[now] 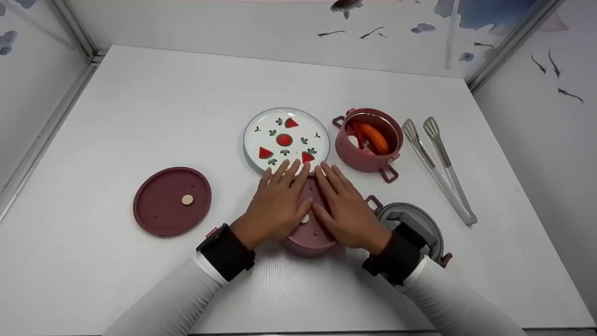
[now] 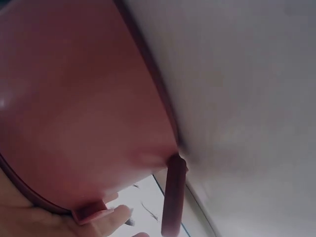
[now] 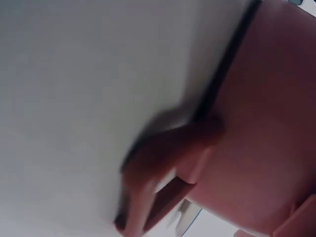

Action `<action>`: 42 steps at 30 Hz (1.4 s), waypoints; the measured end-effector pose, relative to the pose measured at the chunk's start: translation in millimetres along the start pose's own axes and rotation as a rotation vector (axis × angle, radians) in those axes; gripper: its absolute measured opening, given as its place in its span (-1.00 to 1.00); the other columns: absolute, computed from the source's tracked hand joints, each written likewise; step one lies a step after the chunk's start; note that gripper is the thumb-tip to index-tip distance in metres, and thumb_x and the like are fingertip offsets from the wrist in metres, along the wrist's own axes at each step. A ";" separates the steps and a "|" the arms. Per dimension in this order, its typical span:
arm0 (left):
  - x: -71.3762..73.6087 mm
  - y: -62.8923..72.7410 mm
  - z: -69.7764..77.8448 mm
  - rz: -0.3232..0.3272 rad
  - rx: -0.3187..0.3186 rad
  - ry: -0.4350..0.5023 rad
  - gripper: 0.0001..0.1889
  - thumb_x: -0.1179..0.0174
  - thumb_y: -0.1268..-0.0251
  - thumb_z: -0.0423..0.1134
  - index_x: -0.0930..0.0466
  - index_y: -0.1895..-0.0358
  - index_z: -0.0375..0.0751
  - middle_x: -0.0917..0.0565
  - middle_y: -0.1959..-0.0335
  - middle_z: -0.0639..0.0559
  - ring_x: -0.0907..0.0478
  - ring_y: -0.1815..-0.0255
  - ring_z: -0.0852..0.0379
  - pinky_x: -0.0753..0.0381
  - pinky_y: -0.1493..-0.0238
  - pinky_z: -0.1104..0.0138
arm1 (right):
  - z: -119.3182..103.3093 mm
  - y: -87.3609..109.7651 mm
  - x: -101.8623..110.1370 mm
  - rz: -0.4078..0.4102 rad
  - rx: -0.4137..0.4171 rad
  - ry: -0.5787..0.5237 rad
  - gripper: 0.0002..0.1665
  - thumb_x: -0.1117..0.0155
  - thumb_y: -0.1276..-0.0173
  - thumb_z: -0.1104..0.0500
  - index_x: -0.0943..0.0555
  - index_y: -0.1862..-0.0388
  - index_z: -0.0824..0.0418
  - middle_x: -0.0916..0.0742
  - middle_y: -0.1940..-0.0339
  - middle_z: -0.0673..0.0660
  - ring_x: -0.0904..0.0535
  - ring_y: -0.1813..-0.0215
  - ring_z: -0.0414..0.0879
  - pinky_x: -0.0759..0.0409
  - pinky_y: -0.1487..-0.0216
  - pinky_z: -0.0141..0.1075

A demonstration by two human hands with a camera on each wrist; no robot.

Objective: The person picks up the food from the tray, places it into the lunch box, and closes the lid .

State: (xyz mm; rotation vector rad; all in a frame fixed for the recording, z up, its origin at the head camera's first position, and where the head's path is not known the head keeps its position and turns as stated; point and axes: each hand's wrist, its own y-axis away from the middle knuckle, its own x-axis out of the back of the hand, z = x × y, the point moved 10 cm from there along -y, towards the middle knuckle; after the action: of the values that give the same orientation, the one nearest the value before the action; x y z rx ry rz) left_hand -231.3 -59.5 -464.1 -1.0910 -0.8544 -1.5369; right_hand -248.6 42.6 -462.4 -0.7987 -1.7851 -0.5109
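In the middle of the head view, a round pink lid with a cream button tops a pink pot. Both hands lie on this lid with straight fingers pointing away from me. My left hand covers the lid's left side, and my right hand covers its right side; their index fingers are close together. The left wrist view shows the pot's smooth wall and a dark red handle low near the table. Another handle appears beside the wall in the right wrist view.
A maroon lid lies on the left. Behind the hands is a watermelon-patterned plate. At its right stands a pink pot holding a carrot, then metal tongs. A grey round lid or pot is partly under the right wrist.
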 end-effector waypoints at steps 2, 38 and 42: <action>-2.4 -1.5 -0.2 -0.029 0.013 -0.008 -0.29 0.21 -0.56 0.12 0.07 -0.63 -0.08 -0.10 -0.63 -0.07 0.05 -0.66 -0.10 0.12 -0.61 -0.17 | -0.4 0.2 -0.5 -0.017 0.007 -0.002 -0.18 0.14 -0.61 -0.18 0.08 -0.66 0.13 -0.05 -0.69 0.12 0.12 -0.69 0.08 -0.02 -0.65 0.02; 59.9 130.2 -253.0 -0.062 0.454 -0.085 -0.31 -0.02 -0.48 -0.02 -0.08 -0.50 -0.34 -0.21 -0.33 -0.59 -0.12 -0.29 -0.65 -0.29 0.00 -0.50 | 2.1 -0.1 -5.0 -0.063 -0.070 0.014 -0.08 0.20 -0.53 -0.38 0.14 -0.68 -0.04 -0.01 -0.70 -0.02 -0.03 -0.65 0.14 -0.19 -0.58 0.07; 54.3 138.6 -258.2 -0.040 0.463 -0.053 -0.36 -0.05 -0.46 -0.05 -0.18 -0.44 -0.35 -0.26 -0.26 -0.59 -0.18 -0.23 -0.63 -0.33 0.06 -0.47 | 5.1 2.1 -6.2 -0.076 -0.075 0.019 -0.08 0.21 -0.53 -0.39 0.17 -0.67 -0.06 0.01 -0.70 -0.03 -0.02 -0.65 0.11 -0.18 -0.59 0.05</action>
State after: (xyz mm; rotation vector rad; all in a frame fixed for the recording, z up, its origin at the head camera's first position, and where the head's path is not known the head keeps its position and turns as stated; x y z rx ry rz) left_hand -155.7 -345.3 -501.3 -0.7803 -1.2021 -1.2578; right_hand -249.1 45.8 -470.0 -0.7768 -1.7932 -0.6367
